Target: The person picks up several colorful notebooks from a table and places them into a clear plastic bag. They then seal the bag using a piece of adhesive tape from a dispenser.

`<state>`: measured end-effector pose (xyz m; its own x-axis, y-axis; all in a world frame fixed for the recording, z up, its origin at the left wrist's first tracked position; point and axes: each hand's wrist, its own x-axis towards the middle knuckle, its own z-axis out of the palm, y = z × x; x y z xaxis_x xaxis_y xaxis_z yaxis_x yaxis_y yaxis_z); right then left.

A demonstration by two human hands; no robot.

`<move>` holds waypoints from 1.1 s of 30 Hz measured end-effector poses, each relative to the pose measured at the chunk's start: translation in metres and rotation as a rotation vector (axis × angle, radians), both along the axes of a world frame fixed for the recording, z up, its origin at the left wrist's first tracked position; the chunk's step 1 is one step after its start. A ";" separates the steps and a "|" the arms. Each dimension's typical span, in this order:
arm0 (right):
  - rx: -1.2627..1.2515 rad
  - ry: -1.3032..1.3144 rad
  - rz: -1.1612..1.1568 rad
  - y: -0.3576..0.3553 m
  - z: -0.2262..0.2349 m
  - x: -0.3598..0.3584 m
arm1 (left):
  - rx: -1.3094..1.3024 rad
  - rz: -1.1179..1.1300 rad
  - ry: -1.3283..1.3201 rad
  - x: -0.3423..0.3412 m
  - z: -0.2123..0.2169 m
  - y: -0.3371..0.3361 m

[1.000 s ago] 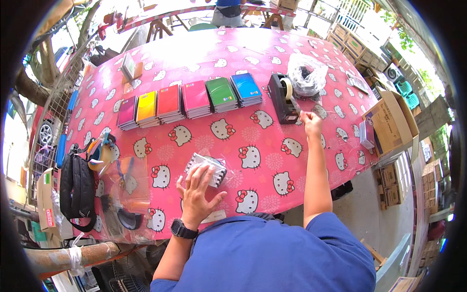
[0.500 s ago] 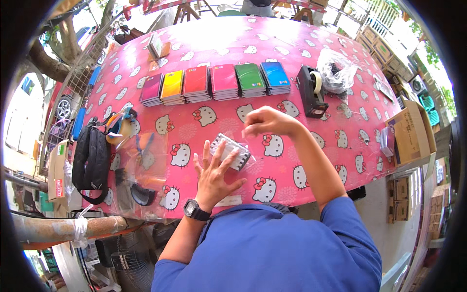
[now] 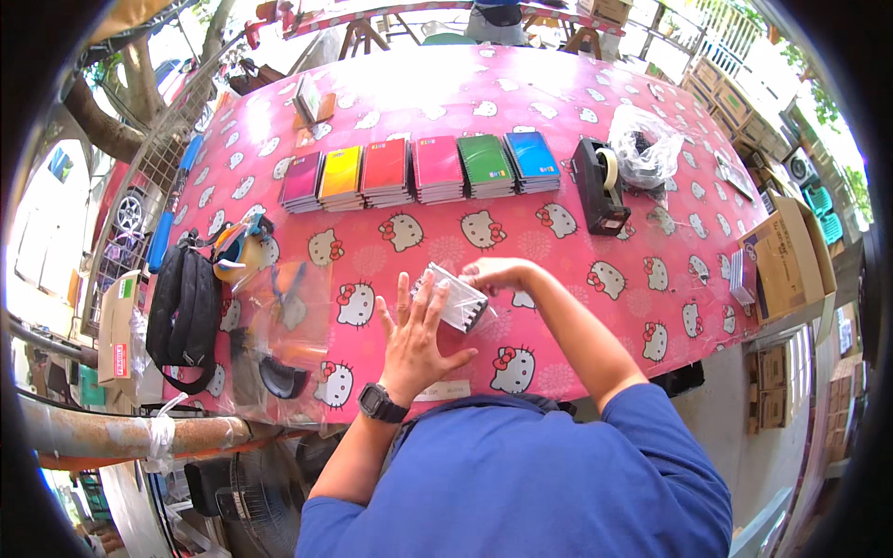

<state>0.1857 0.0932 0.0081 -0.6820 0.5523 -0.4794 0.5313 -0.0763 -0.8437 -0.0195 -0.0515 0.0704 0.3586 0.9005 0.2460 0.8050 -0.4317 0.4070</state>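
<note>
A small bundle of spiral notebooks (image 3: 458,305) in clear plastic lies at an angle on the pink table, its white side up. My left hand (image 3: 410,344), with a black watch at the wrist, rests on the bundle's left part, fingers spread. At its far right edge is my right hand (image 3: 499,273), fingers curled together; whatever they pinch is too small to make out. A loose bit of clear plastic shows by the bundle's right end. Beyond my hands stands a row of notebook stacks (image 3: 437,169) in purple, yellow, red, pink, green and blue.
A black tape dispenser (image 3: 598,191) and a clear plastic bag (image 3: 645,149) stand right of the stacks. At left lie a black bag (image 3: 183,307) and clear plastic packaging (image 3: 293,316). An open cardboard box (image 3: 791,260) sits at the right edge beside more notebooks (image 3: 741,277).
My right hand has come down and nearer, from above the table to the bundle's far right edge. My left hand stays spread on the bundle. The whole view has shifted slightly.
</note>
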 end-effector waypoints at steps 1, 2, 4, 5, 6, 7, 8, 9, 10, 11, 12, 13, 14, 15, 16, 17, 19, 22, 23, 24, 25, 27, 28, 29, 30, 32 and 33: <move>0.038 0.006 -0.027 -0.009 0.001 0.005 | 0.005 0.018 0.075 -0.003 0.001 -0.001; 0.162 -0.050 -0.139 -0.018 -0.005 0.015 | 0.027 0.022 0.097 -0.002 0.003 0.000; 0.283 -0.106 -0.263 -0.037 -0.009 0.035 | -0.006 0.012 0.124 0.000 0.020 0.000; 0.276 -0.045 -0.453 -0.048 -0.002 0.040 | -0.038 0.025 0.147 0.000 0.028 0.001; 0.265 0.018 -0.642 -0.057 0.003 0.044 | -0.036 0.028 0.148 0.001 0.026 0.009; 0.269 0.015 -0.643 -0.066 0.004 0.048 | 0.110 -0.045 0.297 0.005 0.023 0.018; 0.245 0.083 -0.707 -0.073 0.002 0.052 | 0.254 -0.116 0.447 0.009 0.023 0.027; 0.220 0.152 -0.770 -0.080 0.001 0.055 | 0.255 -0.114 0.445 0.013 0.025 0.035; 0.210 0.155 -0.766 -0.085 -0.003 0.058 | 0.091 -0.243 0.387 0.020 0.030 0.046; 0.275 0.074 -0.739 -0.090 -0.007 0.068 | -0.060 -0.382 0.325 0.028 0.037 0.055; 0.275 -0.032 -0.713 -0.093 -0.021 0.078 | 0.034 -0.427 0.103 0.031 0.044 0.055; 0.277 -0.137 -0.695 -0.094 -0.035 0.091 | 0.056 -0.447 0.101 0.034 0.044 0.057; 0.280 0.003 -0.624 -0.102 -0.039 0.093 | -0.052 -0.387 -0.307 0.031 0.042 0.052; 0.285 0.141 -0.551 -0.105 -0.042 0.095 | -0.165 -0.317 -0.712 0.028 0.039 0.052; 0.005 0.348 -0.591 -0.114 0.001 0.060 | -0.057 -0.314 -0.886 0.012 0.023 0.053; 0.008 0.350 -0.613 -0.119 0.011 0.053 | -0.068 -0.334 -0.884 0.014 0.018 0.053; 0.161 0.678 -0.665 -0.125 0.019 0.041 | -0.338 -0.264 -1.117 0.012 0.008 0.047; 0.089 0.603 -0.632 -0.118 0.035 0.028 | -0.253 -0.278 -0.795 0.002 -0.010 0.050; 0.232 0.666 -0.613 -0.116 0.038 0.022 | -0.196 -0.287 -0.683 0.000 -0.013 0.050; 0.288 0.674 -0.553 -0.115 0.036 0.017 | -0.286 -0.296 -0.802 -0.002 -0.025 0.052; 0.348 0.671 -0.528 -0.116 0.037 0.012 | -0.288 -0.288 -0.806 -0.001 -0.024 0.048; 0.299 0.692 -0.475 -0.111 0.044 0.010 | -0.318 -0.305 -0.853 0.002 -0.021 0.041; 0.300 0.764 -0.456 -0.107 0.049 0.011 | -0.261 -0.337 -0.931 0.009 -0.014 0.038; 0.295 0.842 -0.429 -0.105 0.060 0.005 | -0.266 -0.329 -0.931 0.007 -0.011 0.037; 0.340 0.927 -0.439 -0.104 0.075 0.002 | -0.245 -0.303 -1.032 0.006 -0.008 0.040; 0.495 0.870 -0.481 -0.101 0.096 0.008 | -0.234 -0.251 -1.252 0.009 0.013 0.040; 0.658 0.809 -0.512 -0.102 0.103 0.013 | -0.246 -0.251 -1.254 0.006 0.019 0.043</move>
<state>0.1985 -0.0091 0.1109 -0.2827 0.8325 0.4765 -0.1471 0.4533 -0.8791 -0.0140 -0.0083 0.0897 0.1706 0.9120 0.3729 -0.2699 -0.3207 0.9079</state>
